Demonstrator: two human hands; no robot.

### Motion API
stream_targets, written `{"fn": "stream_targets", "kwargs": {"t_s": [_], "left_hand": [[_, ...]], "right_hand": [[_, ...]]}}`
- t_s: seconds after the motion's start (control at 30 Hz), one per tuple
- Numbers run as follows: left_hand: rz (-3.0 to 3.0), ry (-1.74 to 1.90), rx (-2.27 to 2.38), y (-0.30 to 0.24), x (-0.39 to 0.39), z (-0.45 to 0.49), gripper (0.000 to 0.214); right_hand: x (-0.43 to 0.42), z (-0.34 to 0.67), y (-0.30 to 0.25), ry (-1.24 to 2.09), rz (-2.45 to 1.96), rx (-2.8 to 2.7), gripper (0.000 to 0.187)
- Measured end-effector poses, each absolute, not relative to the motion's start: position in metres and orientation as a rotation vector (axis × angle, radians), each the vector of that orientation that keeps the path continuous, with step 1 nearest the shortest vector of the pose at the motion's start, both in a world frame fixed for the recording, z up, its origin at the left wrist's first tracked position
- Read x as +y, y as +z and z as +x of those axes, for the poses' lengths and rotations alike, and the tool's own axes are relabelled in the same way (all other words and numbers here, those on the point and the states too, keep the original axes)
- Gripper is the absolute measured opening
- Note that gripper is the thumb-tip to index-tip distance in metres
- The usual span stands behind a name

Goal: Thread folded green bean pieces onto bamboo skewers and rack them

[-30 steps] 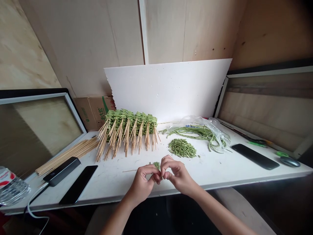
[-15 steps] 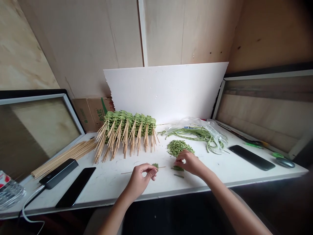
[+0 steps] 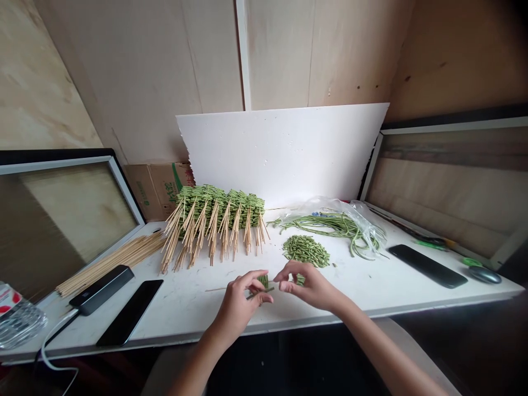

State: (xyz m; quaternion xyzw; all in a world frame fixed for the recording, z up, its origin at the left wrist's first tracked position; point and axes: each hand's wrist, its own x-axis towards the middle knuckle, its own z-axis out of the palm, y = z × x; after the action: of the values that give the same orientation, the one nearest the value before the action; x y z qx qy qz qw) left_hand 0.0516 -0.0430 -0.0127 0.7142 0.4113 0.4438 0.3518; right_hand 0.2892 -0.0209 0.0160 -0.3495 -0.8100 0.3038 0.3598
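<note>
My left hand [image 3: 241,294] is closed around a bamboo skewer [image 3: 215,289] that carries a row of short green bean pieces [image 3: 263,280]. One loose bean piece [image 3: 269,289] lies crosswise at its thumb and finger. My right hand [image 3: 307,283] has its thumb and forefinger drawn together at the skewer's right end; what sits between those fingertips is too small to make out. Behind the right hand, a few bean pieces [image 3: 301,279] rest on the table, partly hidden. Just beyond lies a heap of cut green beans [image 3: 306,250].
Filled bean skewers [image 3: 220,206] are stacked at the back left, beside bare skewers [image 3: 113,261]. Uncut long beans [image 3: 325,224] lie by a plastic bag [image 3: 363,220]. Phones [image 3: 130,313] [image 3: 428,266], a black device [image 3: 101,287], a bottle [image 3: 18,319] and a mouse [image 3: 485,274] flank the white table [image 3: 181,308].
My right hand has moved left from the loose bean pieces to the skewer's end, beside my left hand. A bean piece now lies across the left fingertips. The view has shifted slightly.
</note>
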Motion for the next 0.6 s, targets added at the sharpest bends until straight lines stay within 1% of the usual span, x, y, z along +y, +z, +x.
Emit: {"fn": "stream_targets", "kwargs": {"t_s": [0.1,0.17,0.33,0.47,0.6], "left_hand": [[1.842,1.147,1.026,-0.011,-0.047,0.053,0.042],[1.831,1.156,1.025,-0.009,-0.047,0.053,0.041],[2.024,1.235,1.081,-0.004,-0.043,0.05,0.019],[2.121,1.296,1.064,-0.002,-0.044,0.051,0.01],[2.196,1.352,1.032,-0.002,-0.049,0.054,0.007]], "right_hand": [[-0.029,0.279,0.02,0.916,-0.806,-2.101,0.03],[-0.028,0.281,0.02,0.952,-0.826,-2.061,0.031],[-0.02,0.295,0.023,0.976,-0.912,-1.91,0.033],[-0.024,0.295,0.028,0.964,-0.864,-1.935,0.029],[-0.029,0.287,0.027,0.853,-0.813,-1.983,0.025]]}}
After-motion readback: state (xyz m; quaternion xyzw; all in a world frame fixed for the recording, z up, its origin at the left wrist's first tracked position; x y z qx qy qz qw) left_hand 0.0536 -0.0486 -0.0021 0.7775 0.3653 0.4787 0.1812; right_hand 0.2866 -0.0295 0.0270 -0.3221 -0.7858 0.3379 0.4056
